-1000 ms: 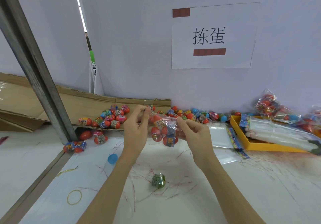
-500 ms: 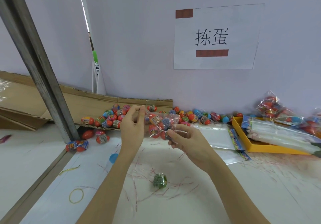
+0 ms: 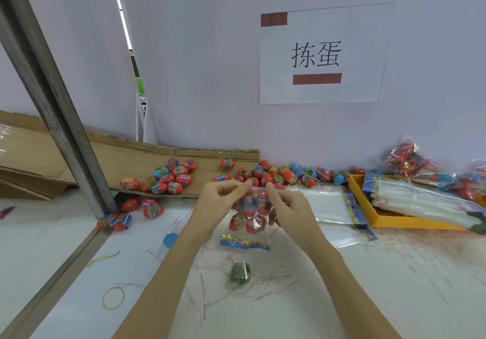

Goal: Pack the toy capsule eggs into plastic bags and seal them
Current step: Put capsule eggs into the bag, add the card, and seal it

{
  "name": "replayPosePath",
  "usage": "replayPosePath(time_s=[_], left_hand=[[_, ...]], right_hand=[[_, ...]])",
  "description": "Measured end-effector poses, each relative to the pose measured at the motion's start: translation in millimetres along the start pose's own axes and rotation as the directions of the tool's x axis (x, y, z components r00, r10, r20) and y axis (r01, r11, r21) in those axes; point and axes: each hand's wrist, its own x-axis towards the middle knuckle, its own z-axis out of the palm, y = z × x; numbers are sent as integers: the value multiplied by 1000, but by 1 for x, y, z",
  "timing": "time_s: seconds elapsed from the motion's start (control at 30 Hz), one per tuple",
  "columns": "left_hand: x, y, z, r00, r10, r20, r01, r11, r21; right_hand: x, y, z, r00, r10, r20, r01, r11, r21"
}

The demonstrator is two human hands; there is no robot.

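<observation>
- Filled bag (image 3: 249, 220): a clear plastic bag holding several red capsule eggs hangs in the air above the surface (image 3: 342, 299), near the middle of the view. Its long axis runs from 12 o'clock (the mouth, held) to 6 o'clock (the printed coloured strip, free).
- Left hand (image 3: 218, 202): it lies at 9 o'clock of the bag, with thumb and forefinger pinched together on the left end of the bag's top edge.
- Right hand (image 3: 286, 207): it lies at 3 o'clock of the bag, with its fingertips closed on the right end of the same edge and the lower fingers curled against the bag's side.
- Key relation: the mouth spans 9 o'clock to 3 o'clock between the two pinches, crosswise to the hanging axis. Both hands are about equally near, so the seal is judged to be made along this short line.
- Stage, as a judgement: the eggs appear loaded and the mouth not yet visibly closed. Whether the strip is already pressed cannot be told.
- Loose eggs (image 3: 168, 178): a heap lies at 11 o'clock of the hands on flattened cardboard (image 3: 79, 160).
- Empty bags (image 3: 331, 207): these lie flat at 3 o'clock, beside a yellow tray (image 3: 389, 224).
</observation>
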Motion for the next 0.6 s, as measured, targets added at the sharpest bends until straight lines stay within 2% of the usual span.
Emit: replayPosePath(time_s=[0.07, 0.13, 0.2, 0.3, 0.33, 0.4, 0.5, 0.6], left_hand=[[0, 2, 0, 999, -34, 7, 35, 999, -16], [-1, 3, 2, 998, -61, -13, 60, 996, -63], [-2, 4, 5, 989, -111, -101, 95, 983, -155], [-1, 5, 0, 956, -168, -241, 93, 952, -292], [0, 6, -4, 947, -175, -268, 87, 947, -310], [3, 6, -10, 931, -209, -301, 106, 939, -326], [8, 5, -17, 923, -279, -264, 181, 922, -343], [8, 3, -20, 959, -265, -106, 232, 941, -247]], right_hand=[[1, 2, 2, 996, -28, -86, 22, 998, -62], [1, 1, 2, 992, -28, -127, 23, 999, -41], [1, 0, 1, 998, 41, -46, -38, 997, 65], [0, -1, 0, 971, 137, 194, -175, 965, 196], [0, -1, 0, 965, 141, 223, -191, 957, 219], [1, 0, 1, 973, 139, 183, -184, 948, 259], [2, 2, -3, 984, 136, 119, -162, 957, 242], [2, 2, -5, 985, 115, 125, -136, 975, 174]])
